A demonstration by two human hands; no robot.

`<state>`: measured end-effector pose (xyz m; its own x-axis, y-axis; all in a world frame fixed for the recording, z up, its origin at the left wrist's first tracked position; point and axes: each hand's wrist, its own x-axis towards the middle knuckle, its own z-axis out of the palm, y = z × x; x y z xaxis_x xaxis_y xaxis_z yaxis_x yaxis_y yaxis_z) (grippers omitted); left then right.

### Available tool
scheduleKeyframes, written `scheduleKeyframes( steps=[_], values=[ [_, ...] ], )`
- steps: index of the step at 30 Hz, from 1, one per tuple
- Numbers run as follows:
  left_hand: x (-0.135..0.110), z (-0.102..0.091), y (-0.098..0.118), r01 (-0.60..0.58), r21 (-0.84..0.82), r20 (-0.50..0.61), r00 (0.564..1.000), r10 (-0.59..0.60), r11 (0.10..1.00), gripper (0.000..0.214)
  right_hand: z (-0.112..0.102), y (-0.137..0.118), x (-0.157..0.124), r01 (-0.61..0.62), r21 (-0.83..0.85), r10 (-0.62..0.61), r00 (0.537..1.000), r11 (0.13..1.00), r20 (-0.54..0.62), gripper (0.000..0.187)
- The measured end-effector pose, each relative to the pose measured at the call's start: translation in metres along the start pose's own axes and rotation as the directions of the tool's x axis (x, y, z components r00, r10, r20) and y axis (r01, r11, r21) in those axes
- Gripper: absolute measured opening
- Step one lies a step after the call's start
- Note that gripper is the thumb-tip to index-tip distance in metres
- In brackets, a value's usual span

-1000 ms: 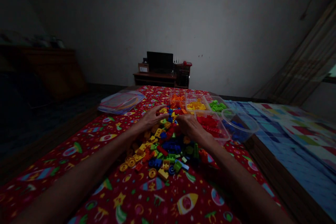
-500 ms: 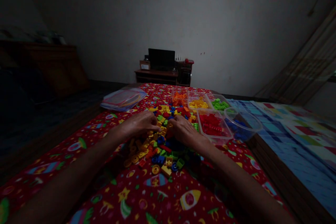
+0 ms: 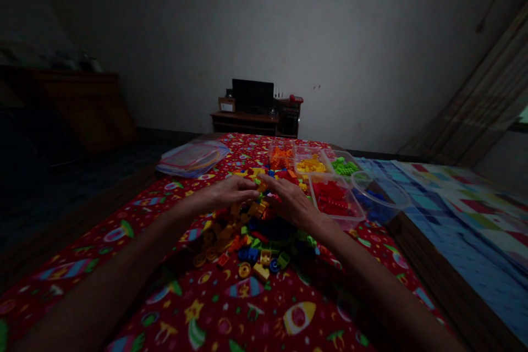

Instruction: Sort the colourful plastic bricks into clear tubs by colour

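A loose heap of toy building blocks [image 3: 252, 254] in yellow, blue, green, red and orange lies on a red patterned cloth [image 3: 223, 319]. Over the heap's left side is my left hand [image 3: 233, 191], its fingers stretched out to the right and nothing visible in them. My right hand [image 3: 292, 201] hovers across from it, fingers extended towards the far left, with no block to be seen in it. The fingertips of both hands come close together above the middle of the heap. What lies beneath the palms is hidden.
To the right stand clear tubs of sorted pieces: an orange tub [image 3: 281, 158], a yellow tub [image 3: 311, 165], a green tub [image 3: 345, 167], a red tub [image 3: 335, 198] and a round blue tub [image 3: 377, 203]. Stacked plastic lids [image 3: 192, 158] lie at left. Behind is a monitor [image 3: 253, 95].
Both hands have gone from curled fingers down among the blocks to straightened fingers over the heap. The right hand's fingertips have shifted slightly away from me.
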<state>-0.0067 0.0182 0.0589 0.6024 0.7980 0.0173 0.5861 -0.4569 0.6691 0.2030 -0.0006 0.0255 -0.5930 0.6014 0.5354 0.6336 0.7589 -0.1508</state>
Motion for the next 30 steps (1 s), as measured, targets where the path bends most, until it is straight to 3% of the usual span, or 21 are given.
scheduleKeyframes(
  steps=[4, 7, 10, 14, 15, 17, 19, 21, 25, 30],
  values=[
    [0.003, 0.005, -0.003, 0.009, -0.009, 0.079, 0.997, -0.008, 1.0, 0.048, -0.006, -0.004, 0.004, -0.03, -0.02, 0.031, 0.997, 0.999, 0.074, 0.018],
    [-0.001, 0.0, -0.001, 0.079, -0.001, 0.012, 0.997, -0.079, 0.997, 0.054, -0.015, -0.003, 0.004, -0.075, -0.077, 0.082, 0.992, 0.994, 0.099, 0.018],
    [-0.005, -0.007, 0.002, 0.128, 0.125, -0.074, 0.99, -0.12, 0.984, 0.054, -0.028, 0.007, 0.001, -0.109, -0.078, 0.12, 0.98, 0.991, 0.158, 0.021],
    [-0.005, -0.006, 0.0, 0.106, 0.265, -0.075, 0.993, -0.089, 0.958, 0.043, -0.047, 0.032, -0.004, -0.21, -0.037, 0.211, 0.931, 0.977, 0.298, 0.024],
    [-0.003, -0.004, -0.002, 0.079, 0.281, -0.058, 0.996, -0.065, 0.956, 0.041, -0.049, 0.04, -0.005, -0.254, -0.04, 0.255, 0.93, 0.966, 0.264, 0.025],
    [-0.001, 0.004, -0.005, 0.032, 0.336, -0.02, 0.999, -0.026, 0.941, 0.039, -0.05, 0.056, -0.008, -0.356, -0.057, 0.36, 0.93, 0.933, 0.07, 0.026],
    [-0.001, 0.012, -0.005, 0.046, 0.419, -0.002, 0.999, -0.05, 0.907, 0.039, -0.045, 0.072, -0.012, -0.434, -0.07, 0.417, 0.892, 0.898, -0.176, 0.024],
    [-0.004, 0.017, -0.003, 0.093, 0.479, -0.042, 0.996, -0.083, 0.873, 0.033, -0.039, 0.086, -0.016, -0.468, -0.086, 0.42, 0.849, 0.88, -0.32, 0.022],
    [-0.012, 0.023, 0.004, 0.104, 0.51, -0.145, 0.989, -0.034, 0.854, 0.023, -0.032, 0.097, -0.02, -0.503, -0.126, 0.45, 0.84, 0.855, -0.302, 0.02],
    [-0.011, 0.029, -0.005, 0.034, 0.527, -0.136, 0.99, 0.044, 0.849, 0.019, -0.043, 0.084, -0.013, -0.435, -0.132, 0.4, 0.887, 0.89, -0.231, 0.026]
  ],
)
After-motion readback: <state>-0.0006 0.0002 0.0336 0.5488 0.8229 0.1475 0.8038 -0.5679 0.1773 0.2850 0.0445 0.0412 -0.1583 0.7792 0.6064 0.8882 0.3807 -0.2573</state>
